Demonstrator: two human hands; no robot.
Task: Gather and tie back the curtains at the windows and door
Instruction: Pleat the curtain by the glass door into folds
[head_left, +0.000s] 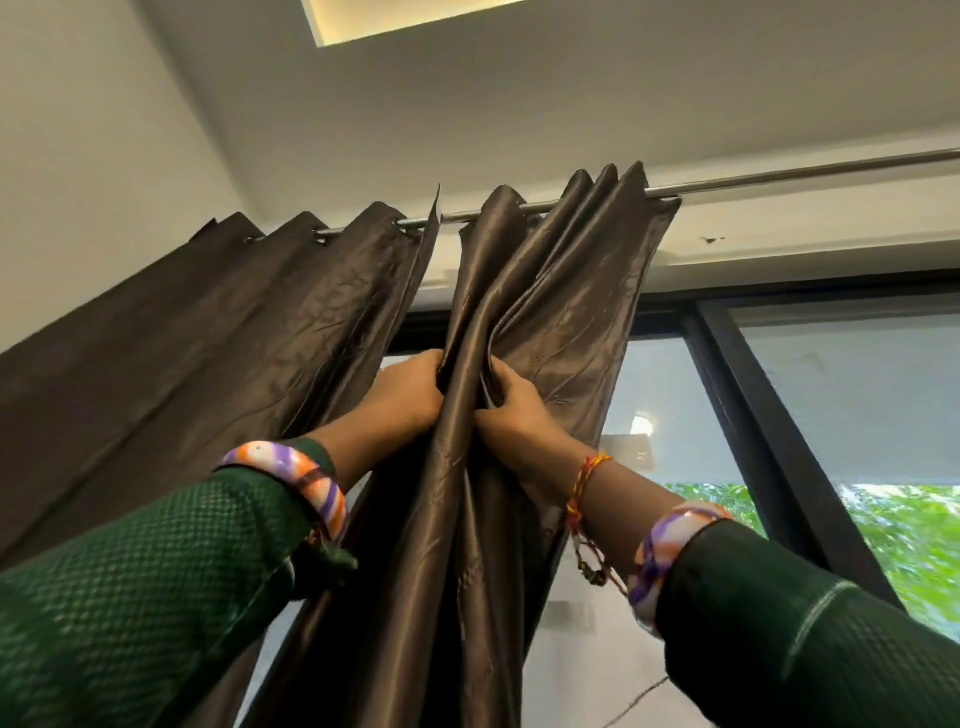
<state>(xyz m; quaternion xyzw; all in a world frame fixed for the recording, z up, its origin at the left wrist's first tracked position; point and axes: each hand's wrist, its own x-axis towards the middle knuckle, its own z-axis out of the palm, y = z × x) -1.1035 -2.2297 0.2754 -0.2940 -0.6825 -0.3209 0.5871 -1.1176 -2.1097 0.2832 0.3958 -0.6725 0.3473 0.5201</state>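
Two shiny dark brown curtains hang by eyelets from a metal rod (779, 174). The right curtain (550, 291) is bunched into tight folds in the middle of the view. My left hand (408, 395) grips its left folds from the left side. My right hand (511, 410) pinches the folds from the right, at the same height and close to the left hand. The left curtain (197, 332) hangs spread out toward the wall, untouched. Both arms reach upward in green sleeves with striped bangles.
A black-framed window (753, 395) stands uncovered to the right, with green foliage behind the glass. A white wall (93, 156) closes the left side. A thin dark cord (639, 699) hangs near the lower middle.
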